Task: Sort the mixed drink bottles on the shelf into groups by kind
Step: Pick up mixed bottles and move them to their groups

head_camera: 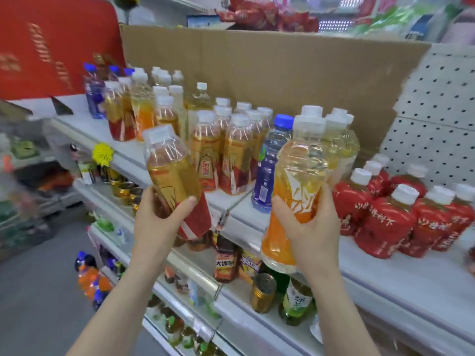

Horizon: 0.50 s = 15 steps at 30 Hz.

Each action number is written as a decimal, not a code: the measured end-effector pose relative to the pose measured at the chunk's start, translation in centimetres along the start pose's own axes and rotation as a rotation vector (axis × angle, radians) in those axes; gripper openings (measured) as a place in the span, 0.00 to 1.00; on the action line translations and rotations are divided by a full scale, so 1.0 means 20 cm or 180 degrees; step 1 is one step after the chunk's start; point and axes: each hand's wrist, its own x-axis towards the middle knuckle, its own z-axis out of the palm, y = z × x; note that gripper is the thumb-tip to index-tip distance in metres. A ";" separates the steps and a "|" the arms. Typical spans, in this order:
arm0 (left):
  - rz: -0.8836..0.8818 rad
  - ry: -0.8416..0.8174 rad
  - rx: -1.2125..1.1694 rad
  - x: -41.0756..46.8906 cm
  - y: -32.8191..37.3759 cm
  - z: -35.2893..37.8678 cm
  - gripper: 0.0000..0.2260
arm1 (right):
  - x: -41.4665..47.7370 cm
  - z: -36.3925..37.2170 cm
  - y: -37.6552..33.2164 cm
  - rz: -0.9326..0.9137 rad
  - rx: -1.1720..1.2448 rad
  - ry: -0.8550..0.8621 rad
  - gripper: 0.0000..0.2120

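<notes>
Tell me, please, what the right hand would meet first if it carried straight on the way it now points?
Probably the cluster of pale yellow bottles standing just behind the orange-labelled bottle that the right hand holds; the blue-capped bottle stands to its left. Depth is unclear.

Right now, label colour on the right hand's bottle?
Orange with white streaks, on the bottle the right hand holds. Head view.

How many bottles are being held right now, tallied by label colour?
Red-and-gold bottle, in the left hand: 1
Orange bottle, in the right hand: 1
Total: 2
</notes>
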 end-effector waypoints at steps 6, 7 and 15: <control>0.0171 -0.0316 0.0475 0.57 -0.11 -0.26 0.22 | 0.03 0.35 -0.04 0.0116 -0.0105 0.0376 0.17; 0.0213 -0.0375 0.0575 0.66 -0.12 -0.27 0.24 | 0.03 0.40 -0.05 0.0147 -0.0137 0.0424 0.18; 0.0238 -0.1027 0.0951 1.05 -0.27 -0.12 0.35 | 0.02 0.61 -0.12 0.0343 -0.0428 0.0884 0.19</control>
